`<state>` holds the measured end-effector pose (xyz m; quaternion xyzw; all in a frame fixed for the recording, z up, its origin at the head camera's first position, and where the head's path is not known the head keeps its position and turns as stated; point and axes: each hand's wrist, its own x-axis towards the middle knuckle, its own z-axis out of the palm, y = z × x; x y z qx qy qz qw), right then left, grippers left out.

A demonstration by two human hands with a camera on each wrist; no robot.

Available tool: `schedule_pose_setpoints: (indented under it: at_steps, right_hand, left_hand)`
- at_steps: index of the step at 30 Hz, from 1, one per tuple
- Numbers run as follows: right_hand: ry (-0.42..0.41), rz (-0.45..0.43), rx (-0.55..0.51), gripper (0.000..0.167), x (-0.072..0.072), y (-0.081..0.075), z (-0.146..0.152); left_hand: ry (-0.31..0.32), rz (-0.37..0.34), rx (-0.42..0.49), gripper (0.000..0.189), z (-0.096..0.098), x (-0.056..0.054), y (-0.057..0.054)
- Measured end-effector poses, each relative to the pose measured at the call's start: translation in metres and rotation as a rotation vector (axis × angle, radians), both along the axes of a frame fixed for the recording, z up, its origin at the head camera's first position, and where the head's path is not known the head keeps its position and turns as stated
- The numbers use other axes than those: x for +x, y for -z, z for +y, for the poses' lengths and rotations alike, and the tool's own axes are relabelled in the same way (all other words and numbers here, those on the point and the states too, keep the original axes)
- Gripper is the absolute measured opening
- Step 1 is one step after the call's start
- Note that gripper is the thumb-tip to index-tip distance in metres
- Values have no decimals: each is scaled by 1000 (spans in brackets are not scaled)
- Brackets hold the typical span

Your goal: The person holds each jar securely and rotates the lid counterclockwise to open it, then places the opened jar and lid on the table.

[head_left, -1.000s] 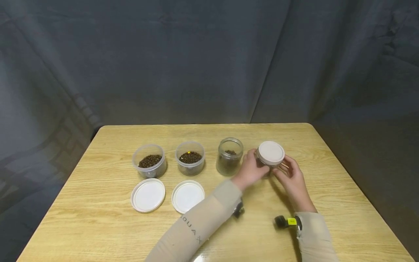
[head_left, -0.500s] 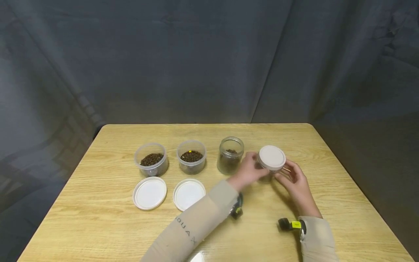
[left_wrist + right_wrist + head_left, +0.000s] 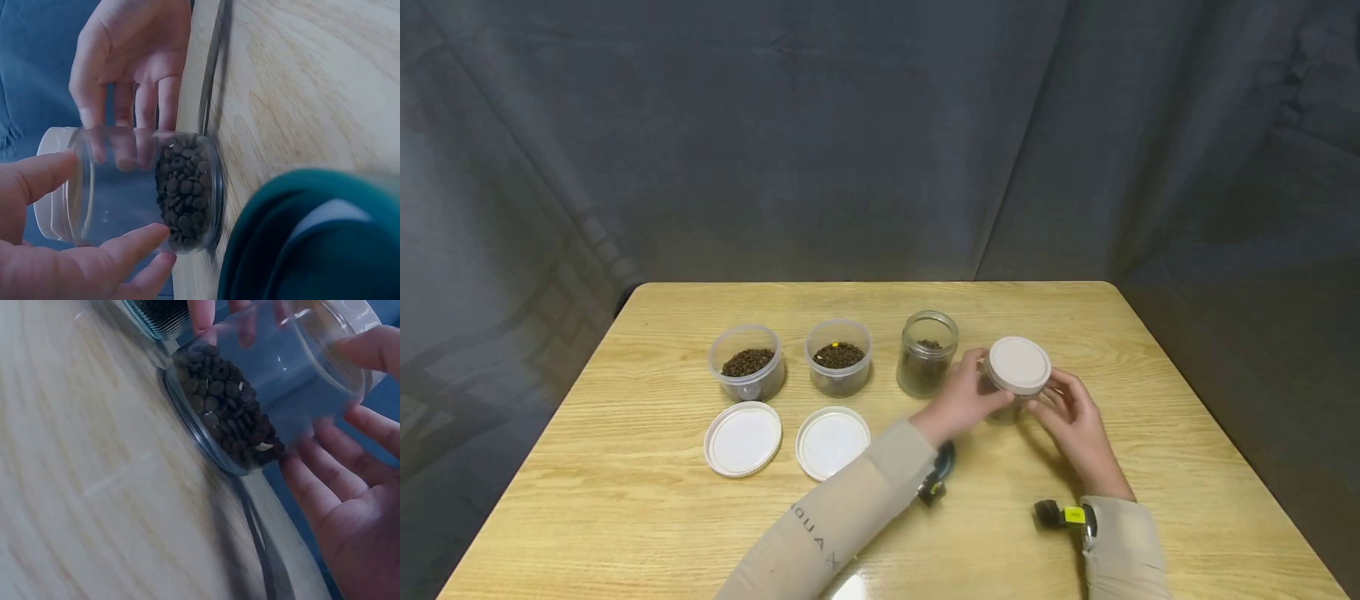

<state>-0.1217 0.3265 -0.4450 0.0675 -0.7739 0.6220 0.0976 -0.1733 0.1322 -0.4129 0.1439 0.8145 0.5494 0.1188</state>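
A clear jar (image 3: pixel 125 187) with a white lid (image 3: pixel 1018 365) on top stands between both hands at the right of the table. Brown pellets (image 3: pixel 184 190) fill its lower part. My left hand (image 3: pixel 958 404) grips it from the left, thumb by the lid and fingers along the wall. From the right, my right hand (image 3: pixel 1082 433) holds the jar, its thumb near the lid and its fingertips on the side. In the right wrist view the jar's base (image 3: pixel 194 434) is close over the wood, with a shadow beneath.
Left of the hands stands an uncovered glass jar (image 3: pixel 917 371) of pellets. Farther left are two clear plastic tubs, one (image 3: pixel 838 383) with a yellow bit among its pellets, the other (image 3: pixel 756 387) beside it. Two white lids (image 3: pixel 743 439) lie in front of them.
The lidded jar has come down and slightly toward me, with both hands still around it. The tubs, the open glass jar and the loose lids stay where they were.
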Motion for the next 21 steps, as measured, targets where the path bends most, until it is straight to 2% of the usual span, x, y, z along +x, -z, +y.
schedule_pose_setpoints:
  at_steps: [3, 6, 13, 21]
  right_hand:
    - [-11, 3, -47, 51, 1, 0, -2]
    - [-1, -3, -48, 51, 2, -1, -3]
    - [70, 37, 86, 64, -1, -2, -8]
    - [89, 47, 124, 63, -3, -4, -11]
  left_hand:
    - [8, 22, -10, 81, -1, 0, 2]
    - [16, 32, -6, 80, -1, -1, 3]
    - [39, 20, 10, 81, -4, -1, 4]
    - [45, 25, 21, 79, -5, -1, 3]
